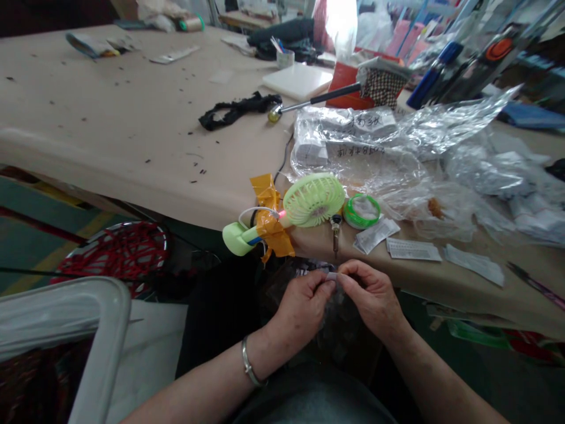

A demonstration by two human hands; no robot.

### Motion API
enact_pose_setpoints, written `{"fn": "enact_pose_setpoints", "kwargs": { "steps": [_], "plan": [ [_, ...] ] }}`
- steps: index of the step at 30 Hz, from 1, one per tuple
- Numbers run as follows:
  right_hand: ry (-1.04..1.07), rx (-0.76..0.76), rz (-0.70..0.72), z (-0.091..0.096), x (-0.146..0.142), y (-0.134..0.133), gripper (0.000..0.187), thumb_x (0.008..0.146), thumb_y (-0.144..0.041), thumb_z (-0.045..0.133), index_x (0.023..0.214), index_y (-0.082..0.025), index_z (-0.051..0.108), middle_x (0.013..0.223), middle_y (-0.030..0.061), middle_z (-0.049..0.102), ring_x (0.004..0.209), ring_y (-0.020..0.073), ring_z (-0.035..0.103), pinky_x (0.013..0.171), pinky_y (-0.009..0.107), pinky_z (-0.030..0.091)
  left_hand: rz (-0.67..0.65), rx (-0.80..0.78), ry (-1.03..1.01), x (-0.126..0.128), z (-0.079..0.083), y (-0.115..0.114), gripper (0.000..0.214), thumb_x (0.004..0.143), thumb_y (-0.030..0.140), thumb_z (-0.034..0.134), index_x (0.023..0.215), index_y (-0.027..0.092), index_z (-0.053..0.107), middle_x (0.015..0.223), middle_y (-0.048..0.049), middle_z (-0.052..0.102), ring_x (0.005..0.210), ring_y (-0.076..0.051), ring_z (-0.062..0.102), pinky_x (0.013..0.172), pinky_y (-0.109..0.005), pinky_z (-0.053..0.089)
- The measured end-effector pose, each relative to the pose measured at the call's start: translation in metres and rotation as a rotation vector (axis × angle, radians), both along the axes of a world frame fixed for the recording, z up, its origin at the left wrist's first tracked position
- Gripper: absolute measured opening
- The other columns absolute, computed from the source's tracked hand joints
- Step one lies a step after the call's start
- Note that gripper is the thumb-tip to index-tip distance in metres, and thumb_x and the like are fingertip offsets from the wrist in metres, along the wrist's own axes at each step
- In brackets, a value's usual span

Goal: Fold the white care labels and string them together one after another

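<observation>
Between my two hands is a small whitish strip (332, 276), perhaps a label; its kind is too small to make out. My left hand (304, 303) pinches its left end between thumb and curled fingers. At the other end, the thumb and forefinger of my right hand (371, 294) close on it. Both hands are just off the table's front edge, above my lap. Beyond them on the edge lie a soldering-iron-like tool with a pointed tip (336, 232), a green round container (362, 211) and stacks of printed white labels (413, 249).
A light green fan (314, 200) is fixed to the table edge with brown tape (276, 232). Clear plastic bags (379, 159) spread over the table's right side. A black-handled tool (335, 94) and black fabric (238, 111) lie farther back. A white-framed bin (110, 330) stands at left.
</observation>
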State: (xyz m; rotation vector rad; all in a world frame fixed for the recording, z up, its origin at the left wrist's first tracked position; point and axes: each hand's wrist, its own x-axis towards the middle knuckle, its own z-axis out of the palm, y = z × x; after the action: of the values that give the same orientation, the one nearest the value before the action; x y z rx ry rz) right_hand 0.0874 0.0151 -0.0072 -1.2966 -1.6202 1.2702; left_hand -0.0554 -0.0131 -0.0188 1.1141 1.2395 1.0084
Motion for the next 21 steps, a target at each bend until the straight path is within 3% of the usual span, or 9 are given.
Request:
{"fn": "enact_pose_setpoints", "kwargs": {
  "steps": [11, 21],
  "plan": [
    [-0.084, 0.085, -0.013, 0.001, -0.003, 0.010, 0.015, 0.083, -0.030, 0.057, 0.075, -0.018, 0.061, 0.064, -0.0022, 0.054, 0.060, 0.0106, 0.048, 0.055, 0.021, 0.039, 0.020, 0.207, 0.313, -0.009, 0.010, 0.014, 0.022, 0.087, 0.024, 0.048, 0.075, 0.018, 0.064, 0.066, 0.0009, 0.061, 0.062, -0.012, 0.055, 0.060, -0.022, 0.039],
    [-0.154, 0.256, -0.033, -0.002, -0.002, 0.013, 0.011, 0.085, -0.025, 0.056, 0.078, -0.019, 0.061, 0.070, -0.0005, 0.060, 0.066, 0.0126, 0.054, 0.063, 0.023, 0.043, 0.008, 0.268, 0.360, -0.008, 0.008, 0.019, 0.024, 0.090, 0.026, 0.046, 0.075, 0.018, 0.063, 0.067, 0.0009, 0.060, 0.062, -0.011, 0.053, 0.060, -0.021, 0.038]
  ]
}}
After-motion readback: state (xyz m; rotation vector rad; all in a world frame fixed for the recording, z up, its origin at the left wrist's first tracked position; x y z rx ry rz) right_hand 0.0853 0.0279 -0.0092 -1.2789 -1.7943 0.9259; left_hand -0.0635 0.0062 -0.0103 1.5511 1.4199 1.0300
